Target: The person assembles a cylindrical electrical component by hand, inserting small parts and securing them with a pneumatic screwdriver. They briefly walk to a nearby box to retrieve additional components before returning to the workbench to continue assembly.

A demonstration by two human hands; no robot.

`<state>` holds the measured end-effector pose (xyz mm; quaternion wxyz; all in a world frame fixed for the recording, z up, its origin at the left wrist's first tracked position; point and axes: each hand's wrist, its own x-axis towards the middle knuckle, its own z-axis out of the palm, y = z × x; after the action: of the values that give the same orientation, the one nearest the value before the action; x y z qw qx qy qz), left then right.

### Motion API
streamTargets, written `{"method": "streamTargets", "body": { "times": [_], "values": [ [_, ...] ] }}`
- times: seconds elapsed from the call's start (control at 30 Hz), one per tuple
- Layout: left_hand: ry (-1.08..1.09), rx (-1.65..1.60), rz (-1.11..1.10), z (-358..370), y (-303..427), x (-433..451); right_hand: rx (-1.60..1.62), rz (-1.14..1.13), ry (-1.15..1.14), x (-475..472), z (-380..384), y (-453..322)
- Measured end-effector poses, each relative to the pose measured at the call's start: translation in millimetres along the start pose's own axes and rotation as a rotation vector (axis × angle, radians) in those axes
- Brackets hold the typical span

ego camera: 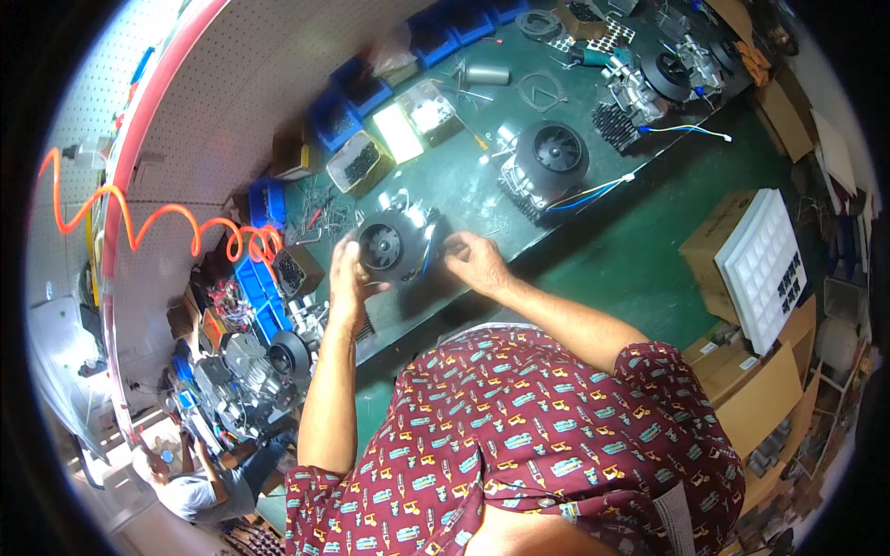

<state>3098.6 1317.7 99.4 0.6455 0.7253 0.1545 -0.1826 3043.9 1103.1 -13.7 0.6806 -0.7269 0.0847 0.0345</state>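
A small engine with a black round fan [389, 243] is on the green workbench [462, 201] in front of me. My left hand [346, 274] is at the fan's left side, its fingers spread around the rim; whether it bears any weight I cannot tell. At the engine's right side is my right hand [476, 263], fingers bent and thumb close to the fingertips; whether something small is between them is unclear. To the right stands a similar engine with a black fan [553, 156] and a cable with a white plug.
Blue bins [337, 121] and a box of small dark parts [359, 163] line the wall side. More engines [650, 83] stand at the upper right. An orange coiled hose [167, 208] hangs at the left. A person [195, 490] sits at the lower left.
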Motion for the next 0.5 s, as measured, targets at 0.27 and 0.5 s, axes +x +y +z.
{"method": "streamTargets", "body": {
  "times": [0.27,0.5],
  "values": [
    [0.082,0.704,0.362,-22,-108,13,-0.339,-0.134,-0.007,-3,11,-9],
    [0.119,0.885,0.522,-15,-93,11,-0.645,-0.307,0.042,5,15,0]
  ]
}}
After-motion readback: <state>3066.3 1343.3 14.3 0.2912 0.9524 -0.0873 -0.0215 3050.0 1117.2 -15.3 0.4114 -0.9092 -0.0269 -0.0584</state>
